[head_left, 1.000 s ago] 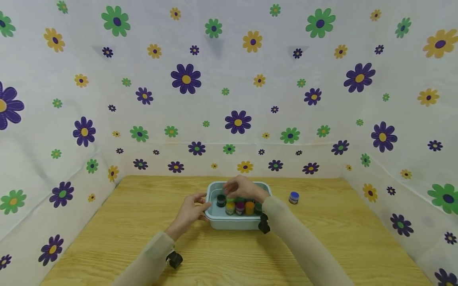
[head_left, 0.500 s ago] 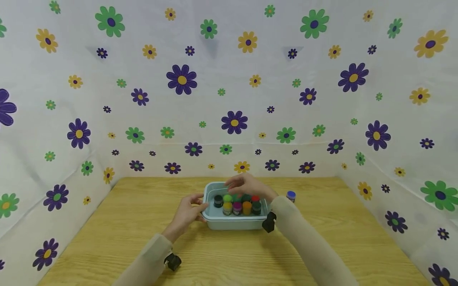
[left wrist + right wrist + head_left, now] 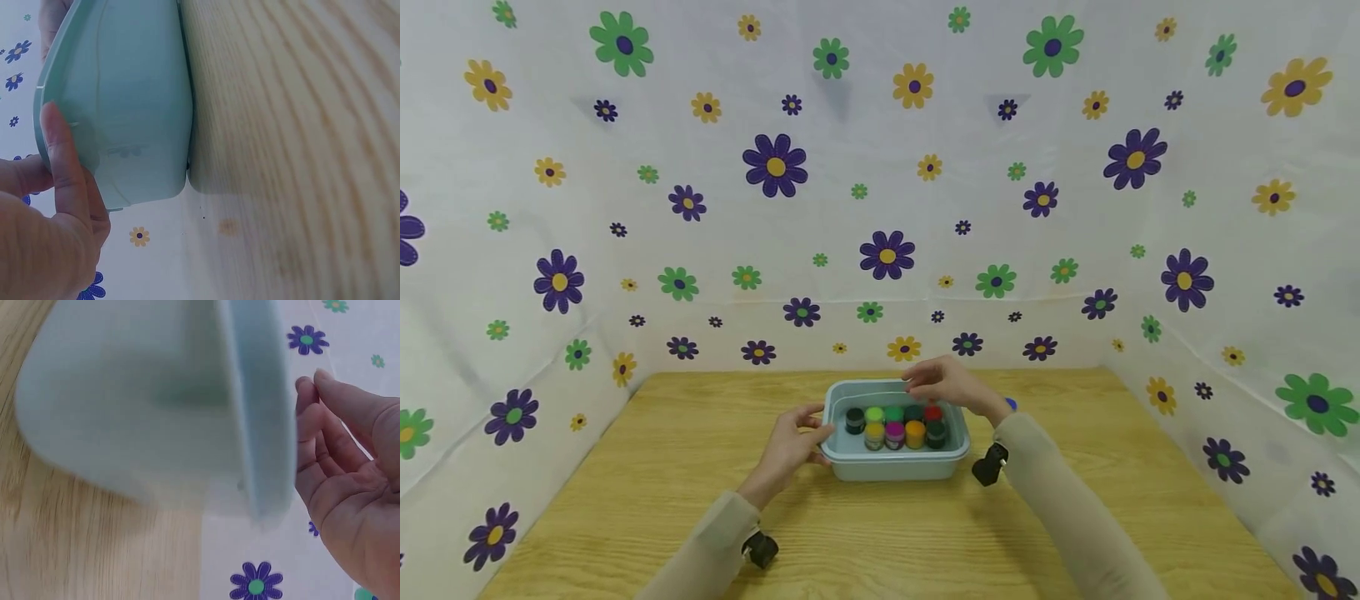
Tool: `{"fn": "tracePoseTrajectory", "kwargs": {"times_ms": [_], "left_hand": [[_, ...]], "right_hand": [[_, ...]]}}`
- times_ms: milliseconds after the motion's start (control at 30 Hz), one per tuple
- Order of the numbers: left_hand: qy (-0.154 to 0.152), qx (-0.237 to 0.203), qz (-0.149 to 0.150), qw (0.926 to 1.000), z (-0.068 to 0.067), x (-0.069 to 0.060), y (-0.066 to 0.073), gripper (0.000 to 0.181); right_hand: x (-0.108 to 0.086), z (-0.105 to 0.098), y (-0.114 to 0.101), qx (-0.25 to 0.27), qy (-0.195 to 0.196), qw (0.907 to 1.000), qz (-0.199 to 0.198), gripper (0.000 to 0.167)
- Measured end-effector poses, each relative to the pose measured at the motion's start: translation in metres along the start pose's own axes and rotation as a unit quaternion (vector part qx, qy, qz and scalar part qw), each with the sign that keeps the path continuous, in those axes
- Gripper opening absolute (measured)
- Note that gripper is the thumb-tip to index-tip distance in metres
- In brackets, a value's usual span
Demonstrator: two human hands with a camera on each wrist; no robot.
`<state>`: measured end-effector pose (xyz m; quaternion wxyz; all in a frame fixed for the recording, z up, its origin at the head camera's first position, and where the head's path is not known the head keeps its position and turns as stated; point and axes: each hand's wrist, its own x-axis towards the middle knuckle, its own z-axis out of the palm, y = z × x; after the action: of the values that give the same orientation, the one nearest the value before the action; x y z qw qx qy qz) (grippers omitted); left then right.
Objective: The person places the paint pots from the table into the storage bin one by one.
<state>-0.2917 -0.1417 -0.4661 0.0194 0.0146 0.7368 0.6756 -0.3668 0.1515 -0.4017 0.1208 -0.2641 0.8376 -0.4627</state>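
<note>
A light blue plastic tub (image 3: 895,458) stands on the table. Small paint jars are grouped inside it, among them a yellow jar (image 3: 874,436), a purple jar (image 3: 894,434), an orange jar (image 3: 914,433) and a black-capped jar (image 3: 855,421) at the left end. My left hand (image 3: 786,446) grips the tub's left rim, its fingers round the lip in the left wrist view. Over the tub's back right part hovers my right hand (image 3: 953,386), fingers loosely bent. The right wrist view shows nothing between those fingers, beside the tub's blurred wall (image 3: 125,412).
A blue-capped jar (image 3: 1011,405) stands on the table right of the tub, mostly hidden behind my right wrist. The wooden table (image 3: 880,533) reaches back to a flower-printed cloth (image 3: 820,208) that encloses it on three sides.
My right hand has moved right and slightly up, uncovering more jars, and its arm now hides most of the blue-capped jar. The left hand keeps its grip on the tub.
</note>
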Motion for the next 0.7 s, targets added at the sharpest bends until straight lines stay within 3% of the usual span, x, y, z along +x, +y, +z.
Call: {"fn": "tracePoseTrajectory", "kwargs": {"times_ms": [367,700], "left_hand": [[0.006,0.006,0.001,1.0,-0.001,0.0,0.002,0.047],[0.007,0.003,0.004,1.0,0.0,-0.002,0.003,0.044]], "right_hand": [[-0.014,-0.017,0.02,0.014,0.078,0.9968,0.016,0.028],[-0.029,-0.028,0.037,0.013,0.097,0.9952,0.007,0.029]]}}
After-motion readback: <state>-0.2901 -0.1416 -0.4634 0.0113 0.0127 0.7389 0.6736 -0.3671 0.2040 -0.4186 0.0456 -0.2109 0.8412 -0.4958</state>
